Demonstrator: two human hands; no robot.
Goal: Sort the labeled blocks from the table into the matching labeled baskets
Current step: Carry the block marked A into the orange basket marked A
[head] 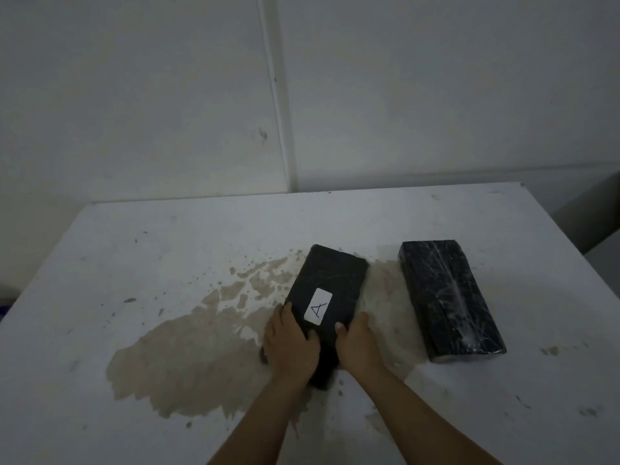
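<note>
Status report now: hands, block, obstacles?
Left hand and right hand grip black wrapped block labelled A. Second black wrapped block apart, right. No basket in view.

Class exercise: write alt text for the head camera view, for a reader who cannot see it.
Two bare hands, left hand and right hand, clasp the near end of a black rectangular block with a white "A" label on a stained white table. A second black plastic-wrapped block lies apart to its right, no label visible. No baskets are in view.

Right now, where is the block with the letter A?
In the head view, the block A is mid-table, held between the left hand and right hand, left of the unlabeled block.
</note>
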